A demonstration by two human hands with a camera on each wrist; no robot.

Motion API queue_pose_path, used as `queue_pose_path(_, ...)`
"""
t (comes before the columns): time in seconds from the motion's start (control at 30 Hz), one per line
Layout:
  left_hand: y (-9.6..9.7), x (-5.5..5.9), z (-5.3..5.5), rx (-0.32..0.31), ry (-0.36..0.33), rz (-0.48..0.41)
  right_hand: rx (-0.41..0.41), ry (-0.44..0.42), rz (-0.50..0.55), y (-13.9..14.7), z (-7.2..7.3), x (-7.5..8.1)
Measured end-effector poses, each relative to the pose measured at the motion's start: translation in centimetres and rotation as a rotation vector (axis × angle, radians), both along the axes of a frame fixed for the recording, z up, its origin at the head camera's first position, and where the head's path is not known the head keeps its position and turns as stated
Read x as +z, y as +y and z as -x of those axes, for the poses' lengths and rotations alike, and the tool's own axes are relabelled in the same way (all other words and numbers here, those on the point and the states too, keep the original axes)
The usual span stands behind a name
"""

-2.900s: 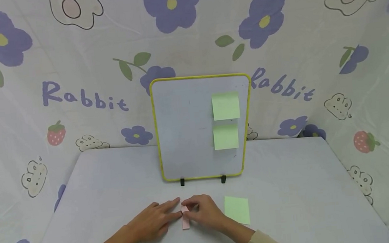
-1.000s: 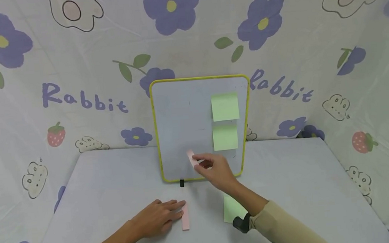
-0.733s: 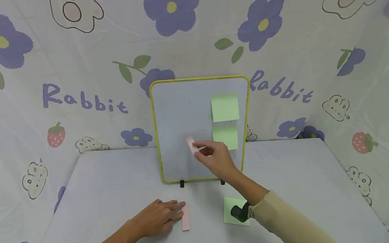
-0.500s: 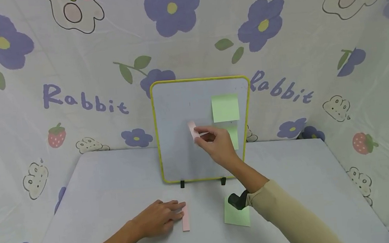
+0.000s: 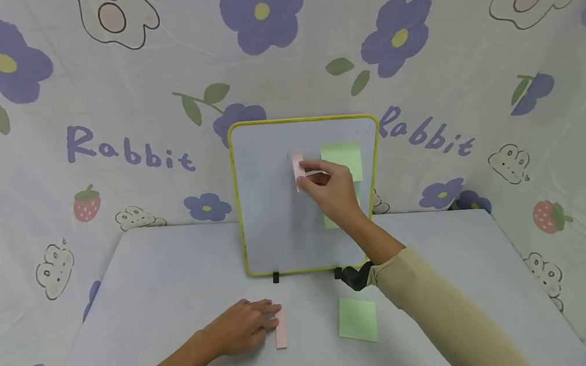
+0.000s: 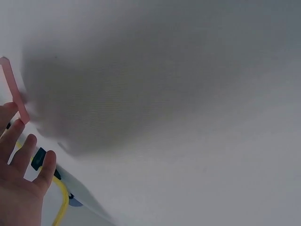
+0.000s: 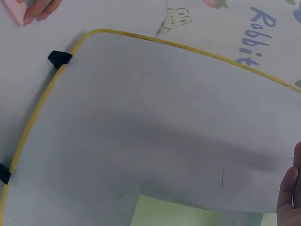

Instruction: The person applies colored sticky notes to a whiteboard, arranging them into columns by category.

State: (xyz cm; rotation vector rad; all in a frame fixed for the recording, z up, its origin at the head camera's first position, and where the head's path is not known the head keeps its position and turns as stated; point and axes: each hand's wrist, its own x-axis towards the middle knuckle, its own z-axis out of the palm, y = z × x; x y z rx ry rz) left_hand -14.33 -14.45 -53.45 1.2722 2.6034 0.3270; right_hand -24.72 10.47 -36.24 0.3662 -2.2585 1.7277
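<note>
My right hand [image 5: 337,193] pinches a narrow pink sticky note [image 5: 296,158] between thumb and fingers, upright in front of the whiteboard [image 5: 270,220]. The strip overlaps the board's upper middle, left of the upper green sticky note [image 5: 353,154]. A lower green sticky note [image 5: 330,221] is partly hidden behind that hand. On the table, my left hand [image 5: 240,327] touches the pink sticky-note pad [image 5: 281,338] with its fingertips at the left side. The left wrist view shows those fingers extended near the pad's end. In the right wrist view, only part of the right hand [image 7: 288,190] shows at the right edge.
The yellow-framed board stands on small black feet [image 5: 276,277] at the table's back. A green sticky-note pad [image 5: 358,320] lies on the white table [image 5: 174,263], right of the pink one. Behind hangs a floral cloth [image 5: 158,73] printed with rabbits.
My right hand has peeled a pink strip off the pad, lifted it and moved up along the board; the strip has turned more upright. The left hand has stayed by the pad.
</note>
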Motion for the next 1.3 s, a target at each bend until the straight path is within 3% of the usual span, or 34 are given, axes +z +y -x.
queue_pose_path(0.2,0.4,0.5,0.1,-0.017,0.036,-0.012,-0.013,-0.015,-0.001,-0.3,0.6,0.5)
queue_pose_path(0.47,1.2,1.6,0.2,0.003,0.03,-0.001,-0.032,-0.049,0.004,-0.6,1.2,0.5)
queue_pose_path(0.63,2.3,3.5,1.1,0.022,0.013,-0.019,-0.034,-0.061,0.003,-0.7,1.5,0.3)
queue_pose_path(0.73,2.7,5.6,2.2,0.025,0.053,-0.088,-0.029,-0.066,0.003,-0.8,1.6,0.3)
queue_pose_path(0.9,3.5,10.3,4.4,0.058,0.287,-0.312,-0.028,-0.062,-0.011,-0.9,1.7,0.2)
queue_pose_path(1.07,4.4,14.2,6.9,0.186,0.582,-0.508,-0.028,-0.055,-0.031,-0.9,1.7,0.2)
queue_pose_path(1.17,4.9,15.9,8.3,0.265,0.679,-0.5,-0.033,-0.056,-0.039,-1.0,1.8,0.2)
queue_pose_path(1.3,5.4,17.3,9.9,0.309,0.722,-0.331,-0.033,-0.052,-0.039,-1.0,1.9,0.2)
